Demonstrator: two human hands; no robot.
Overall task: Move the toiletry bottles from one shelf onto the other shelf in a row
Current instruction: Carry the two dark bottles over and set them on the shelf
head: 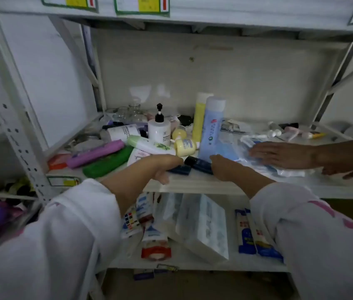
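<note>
On the middle shelf (195, 184) stand a tall blue bottle (212, 126), a tall yellow bottle (199, 118) and a white pump bottle (159, 131). A green-and-white bottle (149, 145) and a small yellow bottle (185, 145) lie beside them. My left hand (162, 167) is closed around a dark blue bottle (181, 169) lying at the shelf's front. My right hand (223, 167) grips a second dark blue bottle (199, 164) lying next to it. My hands hide part of both dark bottles.
Another person's hand (279, 154) lies flat on clear plastic packs (264, 167) at the right. Purple (95, 153) and green (108, 162) cases lie at the left. Glass jars (128, 111) stand at the back. The lower shelf (193, 264) holds boxes and packets.
</note>
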